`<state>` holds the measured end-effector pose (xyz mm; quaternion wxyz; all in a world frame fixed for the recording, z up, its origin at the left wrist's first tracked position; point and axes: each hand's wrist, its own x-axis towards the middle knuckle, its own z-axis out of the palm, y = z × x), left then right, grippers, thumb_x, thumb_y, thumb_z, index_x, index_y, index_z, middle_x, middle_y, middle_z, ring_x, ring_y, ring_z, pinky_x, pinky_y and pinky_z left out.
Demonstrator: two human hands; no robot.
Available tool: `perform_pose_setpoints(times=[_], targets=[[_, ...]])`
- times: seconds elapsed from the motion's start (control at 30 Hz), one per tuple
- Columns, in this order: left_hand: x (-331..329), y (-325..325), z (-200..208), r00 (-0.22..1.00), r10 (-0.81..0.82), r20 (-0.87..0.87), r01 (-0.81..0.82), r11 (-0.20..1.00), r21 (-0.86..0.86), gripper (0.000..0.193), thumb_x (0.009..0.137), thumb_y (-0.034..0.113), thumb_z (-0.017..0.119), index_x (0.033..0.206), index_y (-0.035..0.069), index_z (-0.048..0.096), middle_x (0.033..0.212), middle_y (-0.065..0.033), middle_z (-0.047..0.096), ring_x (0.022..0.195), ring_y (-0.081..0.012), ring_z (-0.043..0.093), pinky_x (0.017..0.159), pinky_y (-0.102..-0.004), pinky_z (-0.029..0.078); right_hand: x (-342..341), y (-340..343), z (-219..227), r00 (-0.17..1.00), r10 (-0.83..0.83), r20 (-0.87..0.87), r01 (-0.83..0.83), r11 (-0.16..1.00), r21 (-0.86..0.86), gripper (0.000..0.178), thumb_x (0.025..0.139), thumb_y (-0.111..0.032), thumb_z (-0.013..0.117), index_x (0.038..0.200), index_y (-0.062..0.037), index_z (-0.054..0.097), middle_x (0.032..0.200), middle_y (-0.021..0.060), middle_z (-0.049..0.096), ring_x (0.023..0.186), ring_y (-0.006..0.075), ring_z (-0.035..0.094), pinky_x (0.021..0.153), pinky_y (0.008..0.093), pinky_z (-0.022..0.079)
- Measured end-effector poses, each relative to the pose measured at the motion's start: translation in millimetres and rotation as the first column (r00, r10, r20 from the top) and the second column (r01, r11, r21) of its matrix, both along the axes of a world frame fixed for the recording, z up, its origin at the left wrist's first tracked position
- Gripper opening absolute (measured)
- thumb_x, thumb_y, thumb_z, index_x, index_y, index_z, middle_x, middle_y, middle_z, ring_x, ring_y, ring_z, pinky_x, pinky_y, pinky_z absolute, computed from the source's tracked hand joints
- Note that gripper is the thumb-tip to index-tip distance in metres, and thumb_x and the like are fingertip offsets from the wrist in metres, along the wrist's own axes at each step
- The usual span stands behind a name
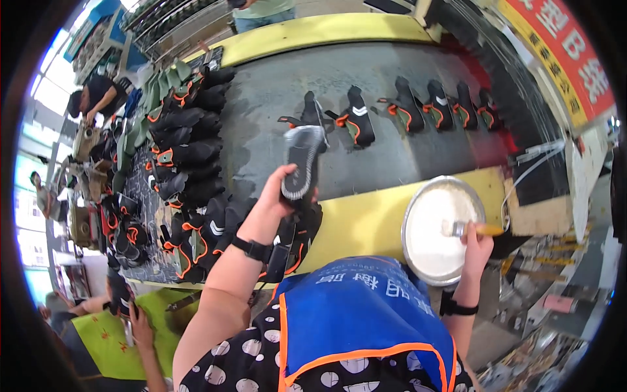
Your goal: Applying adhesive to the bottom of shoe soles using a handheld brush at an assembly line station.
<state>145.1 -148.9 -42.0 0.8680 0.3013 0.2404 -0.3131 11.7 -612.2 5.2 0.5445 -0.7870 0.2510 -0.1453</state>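
Observation:
My left hand [277,193] is wrapped round a black shoe upper [302,162], its sole side turned up with pale stitching along the edge. The upper is held above the grey conveyor belt [261,85], its toe partly overlapping another upper [311,112] that lies there. At the right, my right hand [478,248] grips a paintbrush [488,230] by its yellow handle. The bristles touch or hang just over thick white liquid [431,219] in a round metal bowl [407,251]; I cannot tell which.
Several black uppers with orange trim [356,117] lie in a row along the belt. More uppers [189,150] are heaped on a patterned table to the left. A yellow ledge [353,225] borders the belt. At lower left, a co-worker's hand [140,326] handles another shoe.

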Motion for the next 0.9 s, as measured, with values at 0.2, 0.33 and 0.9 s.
perform_pose_setpoints(times=[0.2, 0.33, 0.9], targets=[[96, 79, -105, 0.887, 0.457, -0.066, -0.376, 0.797, 0.472, 0.046, 0.082, 0.023, 0.070, 0.123, 0.009, 0.054, 0.113, -0.0117, 0.065, 0.096, -0.0284, 0.065, 0.084, -0.0437, 0.053, -10, -8, -8, 0.992, -0.122, 0.030, 0.121, 0.992, 0.025, 0.013, 0.095, -0.011, 0.065, 0.090, -0.0004, 0.060, 0.080, 0.0021, 0.059, 0.062, 0.0070, 0.054, 0.055, 0.0213, 0.045], [135, 111, -151, 0.938, 0.241, 0.251, -0.340, 0.485, 0.805, 0.102, 0.073, 0.030, 0.079, 0.156, 0.021, 0.020, 0.137, -0.0200, 0.049, 0.112, -0.0355, 0.061, 0.095, -0.0426, 0.051, -20, -6, -1, 0.987, -0.161, -0.010, 0.160, 0.986, -0.047, 0.013, 0.096, -0.011, 0.064, 0.088, -0.0026, 0.058, 0.075, 0.0014, 0.058, 0.060, 0.0069, 0.054, 0.054, 0.0214, 0.044], [140, 183, 6, 0.660, -0.461, -0.593, 0.216, -0.640, 0.737, 0.043, 0.078, 0.031, 0.074, 0.117, 0.012, 0.072, 0.124, -0.0102, 0.068, 0.114, -0.0261, 0.065, 0.091, -0.0416, 0.053, 59, 32, 2, 0.994, 0.103, -0.023, -0.106, 0.977, -0.183, 0.018, 0.098, -0.015, 0.062, 0.091, 0.0008, 0.060, 0.077, 0.0018, 0.060, 0.062, 0.0065, 0.054, 0.055, 0.0200, 0.045]])
